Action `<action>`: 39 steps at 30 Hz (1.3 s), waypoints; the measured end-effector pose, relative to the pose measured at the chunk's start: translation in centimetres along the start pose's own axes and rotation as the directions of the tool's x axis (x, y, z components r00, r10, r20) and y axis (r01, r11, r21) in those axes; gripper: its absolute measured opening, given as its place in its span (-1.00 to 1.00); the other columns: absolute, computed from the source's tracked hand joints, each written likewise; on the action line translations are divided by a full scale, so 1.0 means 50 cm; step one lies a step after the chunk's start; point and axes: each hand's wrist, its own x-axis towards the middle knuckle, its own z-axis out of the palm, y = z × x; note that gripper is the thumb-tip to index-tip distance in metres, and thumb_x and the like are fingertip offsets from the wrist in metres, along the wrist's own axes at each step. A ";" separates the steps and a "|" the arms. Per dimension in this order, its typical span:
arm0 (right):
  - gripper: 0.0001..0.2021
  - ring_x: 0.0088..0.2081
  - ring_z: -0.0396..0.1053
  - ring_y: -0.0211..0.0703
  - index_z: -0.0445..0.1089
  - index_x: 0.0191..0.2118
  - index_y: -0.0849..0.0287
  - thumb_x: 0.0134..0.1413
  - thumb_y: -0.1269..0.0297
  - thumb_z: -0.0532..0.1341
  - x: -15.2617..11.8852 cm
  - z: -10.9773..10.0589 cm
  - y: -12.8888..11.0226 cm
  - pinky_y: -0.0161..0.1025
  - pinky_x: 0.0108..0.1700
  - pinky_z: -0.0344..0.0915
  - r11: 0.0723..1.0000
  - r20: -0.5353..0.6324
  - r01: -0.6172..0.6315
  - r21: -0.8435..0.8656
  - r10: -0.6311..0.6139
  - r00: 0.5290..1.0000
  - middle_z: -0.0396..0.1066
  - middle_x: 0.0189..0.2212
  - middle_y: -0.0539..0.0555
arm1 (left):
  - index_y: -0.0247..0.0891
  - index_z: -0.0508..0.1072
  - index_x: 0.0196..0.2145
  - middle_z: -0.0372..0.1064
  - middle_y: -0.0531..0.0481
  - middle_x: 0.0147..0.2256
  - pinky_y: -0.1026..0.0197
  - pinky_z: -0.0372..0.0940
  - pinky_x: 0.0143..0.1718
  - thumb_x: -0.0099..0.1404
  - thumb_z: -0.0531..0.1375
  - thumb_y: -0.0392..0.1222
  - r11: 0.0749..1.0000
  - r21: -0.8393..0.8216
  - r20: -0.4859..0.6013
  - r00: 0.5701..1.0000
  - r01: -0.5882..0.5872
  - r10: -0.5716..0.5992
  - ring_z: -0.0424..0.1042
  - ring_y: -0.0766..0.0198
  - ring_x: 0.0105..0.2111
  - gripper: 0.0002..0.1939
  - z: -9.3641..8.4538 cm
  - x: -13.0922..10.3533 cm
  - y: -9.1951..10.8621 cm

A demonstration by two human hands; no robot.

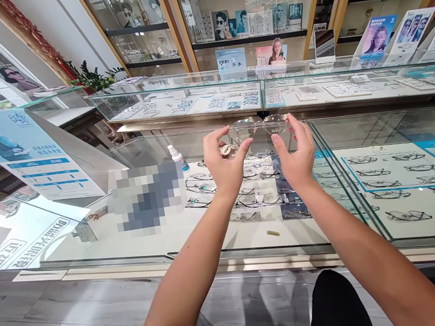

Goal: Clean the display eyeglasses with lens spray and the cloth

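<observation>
A pair of thin-rimmed glasses (260,125) with clear lenses is raised above the glass display counter (222,242). My left hand (225,159) grips the frame's left end between thumb and fingers, and a small pale object (228,151), perhaps a cloth, is tucked in its palm. On the other end, my right hand (296,150) pinches the rim. Printed lettering shows on the right lens. Beneath my hands, rows of glasses (252,188) lie in the counter. A white spray bottle (177,158) stands left of my left hand.
A large printed sign (26,154) stands at the left, beside a blurred patch (150,195). More glasses (409,215) lie in the case at the right. A small gold-coloured item (273,233) is near the counter's front edge. Another glass showcase (184,84) runs across behind.
</observation>
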 end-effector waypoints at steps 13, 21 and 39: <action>-0.47 0.10 0.55 0.09 0.30 0.40 0.02 0.47 -0.06 0.26 -0.007 0.003 -0.007 0.21 0.14 0.54 1.000 -0.031 -0.021 -0.002 0.020 0.999 0.52 0.16 0.24 | -0.14 0.57 0.11 0.56 -0.16 0.03 0.01 0.45 -0.02 0.33 0.47 0.24 1.000 -0.021 0.011 1.000 0.023 -0.022 0.53 0.07 0.00 -0.43 0.005 -0.006 -0.008; -0.48 0.16 0.52 0.12 0.30 0.41 -0.03 0.48 -0.02 0.25 -0.006 0.001 -0.009 0.24 0.18 0.53 1.000 -0.011 -0.029 0.012 0.029 1.000 0.50 0.21 0.22 | -0.15 0.56 0.10 0.56 -0.16 0.03 0.03 0.47 -0.04 0.33 0.47 0.23 0.999 -0.037 0.016 1.000 0.015 -0.015 0.53 0.07 0.02 -0.45 0.006 -0.005 -0.010; -0.49 0.15 0.52 0.11 0.31 0.42 0.00 0.50 -0.02 0.22 -0.006 0.001 -0.011 0.21 0.17 0.53 1.000 -0.012 -0.019 -0.019 0.019 1.000 0.51 0.18 0.24 | -0.12 0.57 0.08 0.55 -0.15 0.04 0.03 0.45 -0.05 0.31 0.47 0.26 0.997 -0.048 0.026 0.998 0.061 -0.060 0.52 0.10 -0.01 -0.45 0.006 -0.003 -0.010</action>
